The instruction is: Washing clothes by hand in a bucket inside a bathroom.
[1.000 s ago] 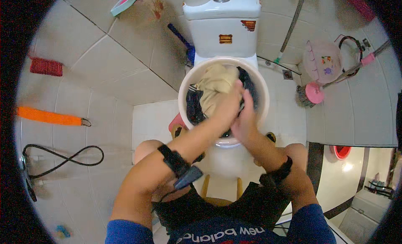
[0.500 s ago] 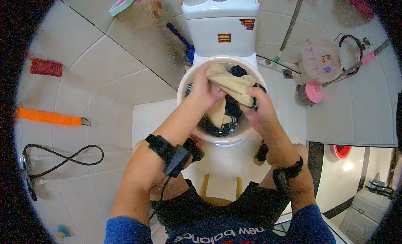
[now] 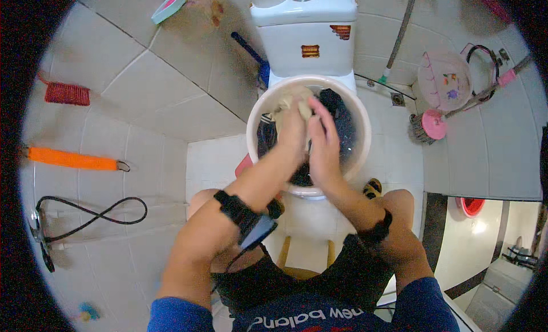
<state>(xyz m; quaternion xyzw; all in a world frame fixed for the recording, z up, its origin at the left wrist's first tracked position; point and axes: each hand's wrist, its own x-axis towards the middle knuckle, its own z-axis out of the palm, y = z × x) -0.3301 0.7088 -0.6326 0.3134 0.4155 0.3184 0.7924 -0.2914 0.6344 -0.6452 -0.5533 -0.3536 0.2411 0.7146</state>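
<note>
A beige garment (image 3: 290, 100) is bunched up over a round pale basin (image 3: 365, 139). My left hand (image 3: 293, 128) is closed on it, its fingers partly hidden by the cloth. Close against the left, my right hand (image 3: 324, 141) presses the same bunch from the right side; its fingers are slightly blurred, and a fold of cloth sits between the two hands. Dark wet clothes (image 3: 342, 118) lie in water inside the basin, and a dark piece with white stripes (image 3: 266, 124) shows at its left side.
Behind the basin stands a white toilet (image 3: 311, 47), with a blue-handled tool (image 3: 251, 51) beside it. A red brush (image 3: 67, 93), an orange strip (image 3: 74, 159) and a shower hose (image 3: 94, 217) hang at left. On the right are a pink-topped brush (image 3: 431, 125) and a pink basin (image 3: 445, 81).
The beige garment, stretched out between my hands before, is now bunched together. My right hand has come in leftward against my left. The view has shifted slightly.
</note>
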